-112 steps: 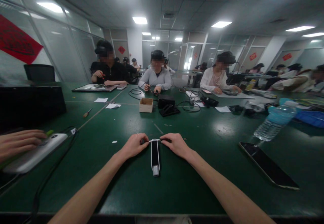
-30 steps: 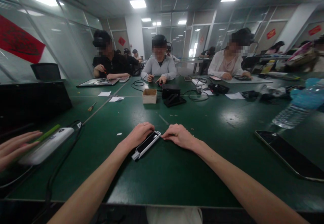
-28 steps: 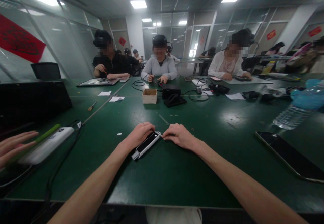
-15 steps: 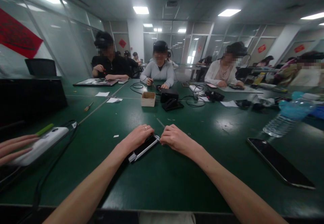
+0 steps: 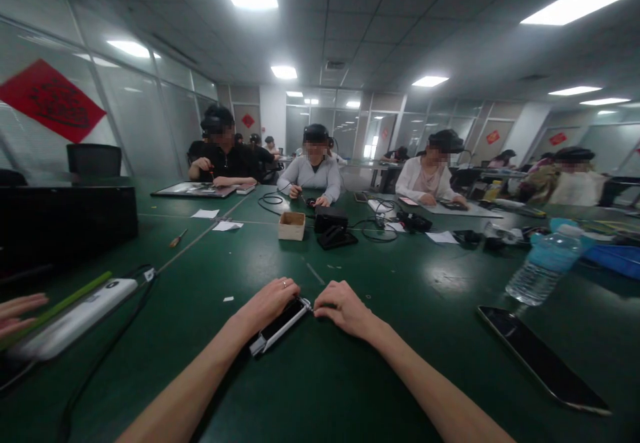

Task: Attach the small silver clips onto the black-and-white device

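Gadget (image 5: 280,323), slim, white frame, black face, sits on the green bench (image 5: 320,389), silver end (image 5: 257,345) aimed at 8 o'clock. Left hand (image 5: 270,301) is half curled with hold of its far edge, ring (image 5: 285,285) on a finger. Right hand (image 5: 345,306) is bunched by the other end, fingertips nearly together; can't tell if they've got anything. From the gadget: phone (image 5: 543,359) at 3 o'clock, water bottle (image 5: 543,268) between 2 and 3, little open box (image 5: 291,229) at 12.

Device (image 5: 283,324) on tbl (image 5: 320,396), phone (image 5: 543,357) R, btl (image 5: 543,269) behind
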Tool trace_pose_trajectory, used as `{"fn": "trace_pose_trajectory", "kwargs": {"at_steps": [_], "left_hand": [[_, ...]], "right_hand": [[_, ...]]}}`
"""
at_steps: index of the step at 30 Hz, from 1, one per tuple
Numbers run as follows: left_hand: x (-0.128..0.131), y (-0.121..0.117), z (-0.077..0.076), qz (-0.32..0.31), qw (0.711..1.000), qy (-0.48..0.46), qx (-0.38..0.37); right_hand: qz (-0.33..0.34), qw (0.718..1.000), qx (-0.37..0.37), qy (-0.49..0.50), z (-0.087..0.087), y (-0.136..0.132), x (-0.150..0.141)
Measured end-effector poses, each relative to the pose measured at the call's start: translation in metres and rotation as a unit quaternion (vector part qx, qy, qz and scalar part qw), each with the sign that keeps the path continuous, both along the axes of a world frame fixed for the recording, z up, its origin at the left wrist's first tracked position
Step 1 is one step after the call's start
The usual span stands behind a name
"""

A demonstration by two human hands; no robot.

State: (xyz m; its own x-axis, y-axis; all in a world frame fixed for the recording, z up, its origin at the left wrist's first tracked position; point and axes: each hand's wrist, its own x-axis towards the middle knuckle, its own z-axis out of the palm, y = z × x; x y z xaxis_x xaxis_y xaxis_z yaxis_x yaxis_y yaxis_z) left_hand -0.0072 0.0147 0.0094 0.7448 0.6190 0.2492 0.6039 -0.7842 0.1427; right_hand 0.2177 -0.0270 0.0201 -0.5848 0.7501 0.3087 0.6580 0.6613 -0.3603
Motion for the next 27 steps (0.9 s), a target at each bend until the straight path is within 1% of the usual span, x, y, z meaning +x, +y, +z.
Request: {"fn": "trace_pose_trajectory", "kwargs": {"at_steps": [3, 6, 10, 13, 17, 19, 22, 27], "left_hand": [[-0.002, 0.002, -0.003, 0.009, 1.0, -0.001, -0.013], [-0.005, 0.004, -0.005, 0.009, 1.0, -0.002, -0.009], [-0.005, 0.002, -0.003, -0.007, 1.0, -0.005, -0.008], [-0.005, -0.002, 0.004, -0.011, 1.0, -0.013, -0.014], [-0.005, -0.006, 0.007, -0.016, 1.0, -0.018, -0.005], [-0.005, -0.005, 0.005, -0.016, 1.0, -0.003, 0.001], [-0.004, -0.001, 0.002, -0.011, 1.0, 0.019, 0.01], [-0.002, -0.001, 0.004, -0.013, 0.999, 0.033, 0.014]], "right_hand": [[-0.005, 0.999, -0.014, 0.035, -0.003, -0.001, -0.003], [-0.024, 0.998, -0.022, 0.053, -0.004, -0.002, -0.006], [-0.035, 0.997, -0.024, 0.059, -0.005, -0.004, -0.008], [-0.01, 0.999, -0.001, 0.033, -0.003, -0.005, -0.007], [0.04, 0.996, 0.066, -0.046, 0.005, -0.004, -0.006], [0.067, 0.986, 0.106, -0.111, 0.011, -0.003, -0.007], [0.099, 0.959, 0.166, -0.206, 0.02, -0.003, -0.012], [0.141, 0.912, 0.251, -0.291, 0.034, -0.005, -0.023]]}}
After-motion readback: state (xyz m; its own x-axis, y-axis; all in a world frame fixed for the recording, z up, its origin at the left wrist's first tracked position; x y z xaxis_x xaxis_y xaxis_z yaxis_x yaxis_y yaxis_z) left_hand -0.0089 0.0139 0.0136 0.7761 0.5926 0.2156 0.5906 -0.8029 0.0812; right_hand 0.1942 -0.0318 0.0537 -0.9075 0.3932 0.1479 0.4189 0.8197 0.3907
